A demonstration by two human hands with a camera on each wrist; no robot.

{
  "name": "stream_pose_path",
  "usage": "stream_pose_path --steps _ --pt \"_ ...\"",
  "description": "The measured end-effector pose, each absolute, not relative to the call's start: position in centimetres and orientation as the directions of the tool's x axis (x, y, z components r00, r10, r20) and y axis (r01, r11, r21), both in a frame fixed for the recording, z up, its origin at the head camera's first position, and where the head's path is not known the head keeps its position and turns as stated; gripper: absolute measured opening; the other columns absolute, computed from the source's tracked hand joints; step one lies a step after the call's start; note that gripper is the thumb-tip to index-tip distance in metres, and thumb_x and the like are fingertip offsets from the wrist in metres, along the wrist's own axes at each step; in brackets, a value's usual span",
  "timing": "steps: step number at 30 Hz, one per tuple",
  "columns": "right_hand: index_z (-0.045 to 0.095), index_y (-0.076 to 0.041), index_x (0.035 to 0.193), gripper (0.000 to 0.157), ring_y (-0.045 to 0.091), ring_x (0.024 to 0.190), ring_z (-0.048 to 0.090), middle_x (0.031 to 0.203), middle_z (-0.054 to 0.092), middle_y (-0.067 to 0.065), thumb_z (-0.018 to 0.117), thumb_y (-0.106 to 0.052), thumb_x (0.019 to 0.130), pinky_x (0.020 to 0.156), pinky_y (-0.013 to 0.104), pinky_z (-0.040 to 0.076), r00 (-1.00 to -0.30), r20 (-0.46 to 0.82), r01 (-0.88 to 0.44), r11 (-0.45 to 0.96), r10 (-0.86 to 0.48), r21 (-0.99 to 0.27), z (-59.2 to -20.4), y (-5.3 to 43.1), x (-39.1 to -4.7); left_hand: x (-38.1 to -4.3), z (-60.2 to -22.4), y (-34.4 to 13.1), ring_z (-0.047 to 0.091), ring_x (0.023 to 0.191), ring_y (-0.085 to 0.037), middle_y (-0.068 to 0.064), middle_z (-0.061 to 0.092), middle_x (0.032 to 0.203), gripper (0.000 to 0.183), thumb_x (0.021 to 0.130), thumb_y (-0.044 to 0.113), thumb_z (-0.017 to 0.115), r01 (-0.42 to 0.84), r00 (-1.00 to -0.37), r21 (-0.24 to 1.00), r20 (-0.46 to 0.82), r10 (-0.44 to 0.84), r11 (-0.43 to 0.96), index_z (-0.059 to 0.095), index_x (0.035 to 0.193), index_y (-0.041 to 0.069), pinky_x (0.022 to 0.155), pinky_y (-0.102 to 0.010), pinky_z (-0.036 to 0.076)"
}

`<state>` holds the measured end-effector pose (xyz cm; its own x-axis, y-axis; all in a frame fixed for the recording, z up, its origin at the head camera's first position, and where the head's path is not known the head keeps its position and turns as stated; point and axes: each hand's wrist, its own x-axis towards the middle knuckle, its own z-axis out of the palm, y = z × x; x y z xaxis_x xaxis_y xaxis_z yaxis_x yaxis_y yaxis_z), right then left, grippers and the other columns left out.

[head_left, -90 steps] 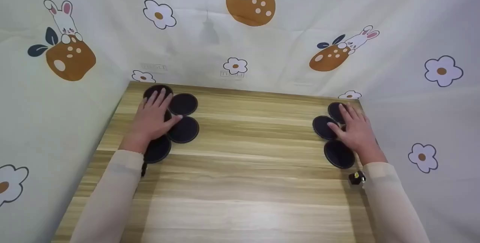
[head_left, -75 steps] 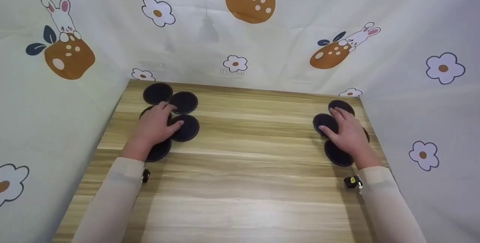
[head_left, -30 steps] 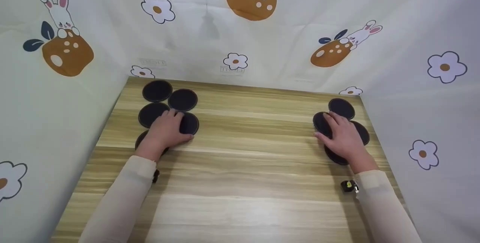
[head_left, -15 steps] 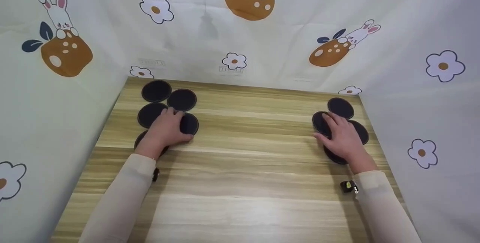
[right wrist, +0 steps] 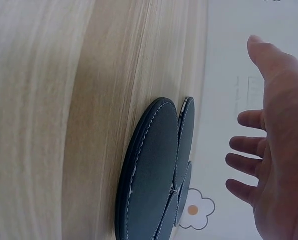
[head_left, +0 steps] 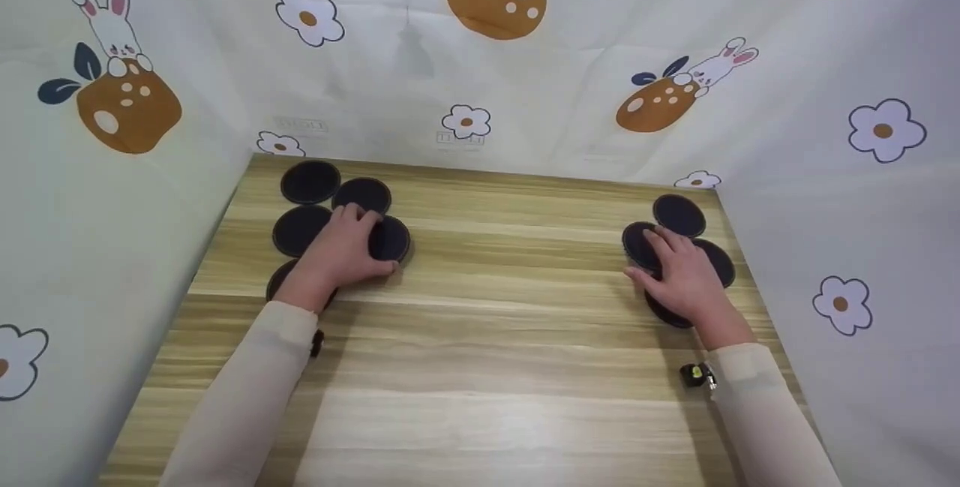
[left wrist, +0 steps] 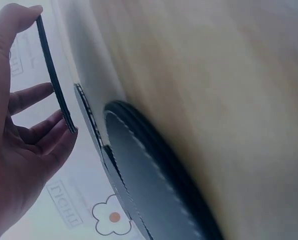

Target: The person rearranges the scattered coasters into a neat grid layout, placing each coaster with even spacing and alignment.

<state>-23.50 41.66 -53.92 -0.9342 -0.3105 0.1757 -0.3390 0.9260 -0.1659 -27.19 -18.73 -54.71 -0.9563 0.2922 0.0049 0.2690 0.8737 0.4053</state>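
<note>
My left hand (head_left: 341, 251) pinches a round black stitched coaster (head_left: 391, 239) by its rim, thumb on one side and fingertips on the other. In the left wrist view that held coaster (left wrist: 53, 70) appears edge-on, raised off the table. Around this hand lie more black coasters: one at the back (head_left: 310, 181), one beside it (head_left: 363, 194), one to the left (head_left: 298, 230) and one partly under the wrist (head_left: 280, 281). My right hand (head_left: 684, 277) hovers with loosely bent fingers over another coaster group (head_left: 679, 215); the right wrist view shows its fingers apart from the coasters (right wrist: 154, 165).
The wood-grain table (head_left: 480, 307) spreads between the two coaster groups. Pale cloth (head_left: 360, 82) printed with rabbits and flowers encloses its back and sides. A small black device (head_left: 694, 374) sits at the right wrist.
My left hand moved from the back-left coaster to the inner front one, gripped it and raised it slightly rightward. My right hand drew back toward the front and stayed over its group.
</note>
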Motion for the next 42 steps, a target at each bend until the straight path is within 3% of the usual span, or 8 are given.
stream_pose_path --steps 10,21,34,42 --pt "0.053 0.000 0.160 0.083 0.055 0.149 0.045 0.163 0.047 0.032 0.071 -0.058 0.104 0.116 0.076 0.039 -0.941 0.152 -0.326 0.931 -0.302 -0.164 -53.9 41.8 -23.3 -29.1 -54.0 -16.7 0.047 0.131 -0.041 -0.024 0.051 0.142 0.097 0.080 0.057 0.090 0.302 -0.948 0.418 0.042 0.314 0.857 0.058 0.153 0.002 0.111 -0.059 0.050" --pt "0.053 0.000 0.160 0.083 0.055 0.147 0.047 0.162 0.049 0.032 0.071 -0.058 0.103 0.114 0.076 0.040 -0.945 0.153 -0.314 0.935 -0.291 -0.165 -53.9 42.0 -22.8 -31.9 -53.4 -14.2 0.040 0.144 -0.048 -0.033 0.045 0.154 0.100 0.082 0.057 0.088 0.291 -0.953 0.433 0.056 0.296 0.853 0.055 0.157 0.001 0.117 -0.062 0.046" --pt "0.055 0.001 0.158 0.082 0.059 0.143 0.050 0.160 0.050 0.033 0.073 -0.057 0.102 0.114 0.078 0.040 -0.946 0.156 -0.309 0.937 -0.284 -0.165 -53.9 42.1 -22.2 -34.6 -52.9 -11.4 0.042 0.137 -0.045 -0.029 0.045 0.146 0.096 0.082 0.057 0.086 0.287 -0.957 0.435 0.096 0.273 0.853 0.056 0.154 0.001 0.116 -0.058 0.047" --pt "0.056 0.001 0.157 0.081 0.058 0.144 0.049 0.161 0.049 0.033 0.073 -0.057 0.103 0.113 0.078 0.040 -0.946 0.159 -0.308 0.937 -0.283 -0.164 -53.8 42.2 -21.9 -35.7 -52.4 -10.2 0.040 0.139 -0.044 -0.029 0.043 0.150 0.099 0.084 0.057 0.082 0.275 -0.960 0.432 0.079 0.267 0.859 0.051 0.159 0.001 0.116 -0.057 0.047"
